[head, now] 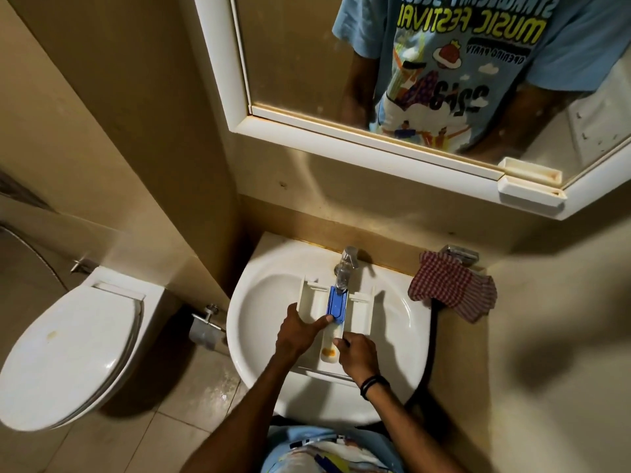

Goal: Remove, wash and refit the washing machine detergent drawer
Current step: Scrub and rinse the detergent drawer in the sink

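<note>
Both hands grip cream detergent drawer (358, 307): left hand (296, 332) near blue insert (336, 303), right hand (356, 353) at front; basin (259, 302) bare around

The detergent drawer (336, 322) looked like smooth cream plastic with a glossy blue plastic insert (337, 303), lying in a shiny white glazed sink (259, 302). The tap (346, 268) above it was polished metal, dulled in spots. A checked woven cloth (450, 288) hung beside it, matt and soft against the glossy toilet lid (75, 349).
</note>
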